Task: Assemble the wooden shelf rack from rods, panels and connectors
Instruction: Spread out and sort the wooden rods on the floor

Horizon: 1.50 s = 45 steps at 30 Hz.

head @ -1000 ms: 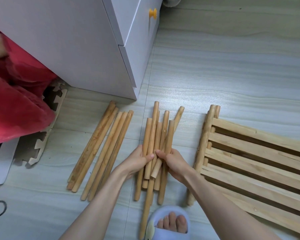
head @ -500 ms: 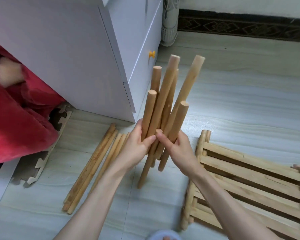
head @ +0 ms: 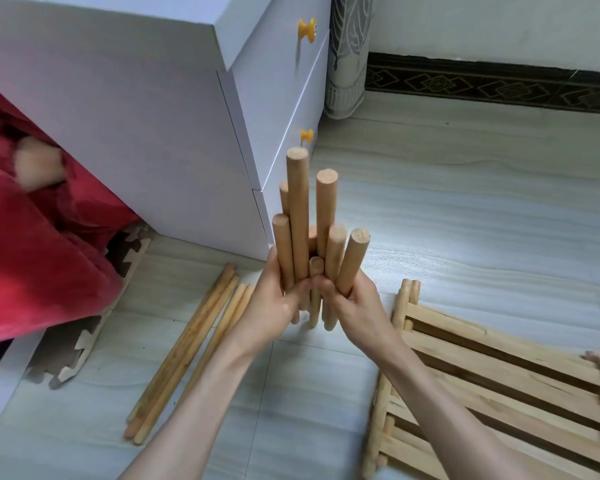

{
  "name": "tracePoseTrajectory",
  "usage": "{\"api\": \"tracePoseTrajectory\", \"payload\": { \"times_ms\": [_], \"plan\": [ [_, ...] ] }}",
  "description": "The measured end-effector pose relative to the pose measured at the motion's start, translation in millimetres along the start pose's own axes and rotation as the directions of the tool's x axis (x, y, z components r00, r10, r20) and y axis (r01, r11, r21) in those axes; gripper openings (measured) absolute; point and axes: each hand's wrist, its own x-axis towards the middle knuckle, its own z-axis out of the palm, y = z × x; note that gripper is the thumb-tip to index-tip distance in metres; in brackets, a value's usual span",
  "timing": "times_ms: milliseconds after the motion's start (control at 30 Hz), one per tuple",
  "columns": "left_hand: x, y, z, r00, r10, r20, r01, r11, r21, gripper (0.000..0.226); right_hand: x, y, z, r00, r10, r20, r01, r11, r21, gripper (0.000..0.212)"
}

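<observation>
A bundle of several short wooden rods stands upright on the floor in the middle of the view, its tops at uneven heights. My left hand grips the bundle from the left and my right hand grips it from the right, thumbs meeting in front. Several longer rods lie flat on the floor to the left. Slatted wooden panels lie stacked on the floor at the right.
A white drawer cabinet with yellow knobs stands just behind the bundle. Red fabric and a foam puzzle mat lie at the left. A patterned curtain hangs by the dark skirting at the back wall.
Both hands lifted the short rods off the floor and stood them upright; the splayed tops have drawn closer into a tighter bundle. The view has tilted up.
</observation>
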Motion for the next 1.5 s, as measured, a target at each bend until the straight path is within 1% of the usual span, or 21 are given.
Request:
{"api": "tracePoseTrajectory", "payload": {
  "times_ms": [67,200,367,433,500,567,667,733,800,867,933,1000,1100,1200,1233,1300,1400,1433,1500],
  "plan": [
    [-4.7,-7.3,-2.2,1.000,-0.017,0.008,0.017,0.999,0.027,0.041,-2.7,6.8,1.7,0.999,0.014,0.030,-0.014,1.000,-0.007,0.031],
    [-12.2,-17.3,-2.7,0.999,-0.026,0.044,0.023,0.997,0.067,0.047,-7.4,23.6,1.0,0.994,0.048,0.102,-0.040,0.997,-0.071,0.037],
    [-14.1,-17.8,-4.4,0.996,-0.028,0.083,0.023,0.998,0.052,0.047,-11.0,28.4,-4.2,0.988,0.063,0.144,-0.049,0.994,-0.098,0.058],
    [-14.4,-20.7,-5.6,0.994,-0.037,0.098,0.032,0.998,0.053,0.046,-9.2,30.6,-6.3,0.987,0.057,0.150,-0.044,0.995,-0.094,0.061],
    [-15.3,-25.3,-6.6,0.989,-0.077,0.129,0.071,0.996,0.050,0.043,-8.5,36.6,-7.8,0.985,0.070,0.155,-0.054,0.993,-0.107,0.055],
    [-15.5,-30.2,-5.4,0.981,-0.109,0.159,0.096,0.992,0.087,0.042,-8.7,44.8,-6.5,0.982,0.098,0.163,-0.075,0.987,-0.139,0.045],
    [-13.6,-29.3,-1.3,0.981,-0.125,0.146,0.105,0.985,0.137,0.046,-6.1,50.1,-0.7,0.983,0.124,0.133,-0.104,0.983,-0.150,0.043],
    [-9.1,-29.0,-3.0,0.980,-0.145,0.136,0.119,0.976,0.180,0.045,-2.1,47.9,3.2,0.982,0.141,0.124,-0.128,0.986,-0.107,0.039],
    [-3.9,-34.4,-9.3,0.963,-0.200,0.180,0.152,0.956,0.250,0.049,-2.2,48.4,7.6,0.965,0.213,0.151,-0.217,0.976,0.009,0.029],
    [-2.9,-47.2,-16.1,0.915,-0.333,0.229,0.255,0.915,0.312,0.053,-7.9,55.3,13.6,0.922,0.333,0.199,-0.369,0.912,0.180,0.024],
    [-8.0,-62.9,-19.7,0.850,-0.475,0.229,0.386,0.856,0.343,0.057,-15.9,67.6,23.2,0.846,0.464,0.262,-0.531,0.772,0.350,0.026],
    [-16.2,-76.6,-21.5,0.789,-0.575,0.216,0.502,0.806,0.313,0.058,-23.4,80.8,36.3,0.766,0.563,0.310,-0.642,0.637,0.427,0.028],
    [-25.9,-91.4,-24.9,0.695,-0.683,0.222,0.615,0.726,0.309,0.058,-31.0,101.0,58.2,0.686,0.660,0.305,-0.709,0.515,0.481,0.029],
    [-28.5,-99.6,-30.9,0.642,-0.745,0.181,0.676,0.661,0.326,0.059,-32.6,114.6,74.3,0.642,0.719,0.267,-0.730,0.467,0.499,0.030],
    [-28.2,-101.6,-33.1,0.637,-0.754,0.159,0.686,0.649,0.330,0.060,-32.5,117.1,77.2,0.633,0.731,0.255,-0.734,0.462,0.497,0.029],
    [-27.4,-102.0,-35.6,0.659,-0.742,0.123,0.664,0.652,0.366,0.058,-31.8,120.2,79.7,0.623,0.751,0.220,-0.736,0.468,0.489,0.027],
    [-28.8,-104.4,-37.1,0.728,-0.685,0.027,0.600,0.655,0.460,0.058,-32.1,118.7,79.2,0.619,0.766,0.175,-0.745,0.502,0.440,0.018],
    [-31.0,-105.9,-36.6,0.751,-0.661,-0.005,0.576,0.650,0.496,0.061,-32.7,117.1,78.0,0.616,0.772,0.159,-0.748,0.509,0.426,0.015],
    [-39.5,-108.3,-33.3,0.783,-0.620,-0.046,0.536,0.636,0.555,0.069,-33.6,116.9,74.5,0.594,0.801,0.073,-0.750,0.518,0.411,0.017]
  ]
}}
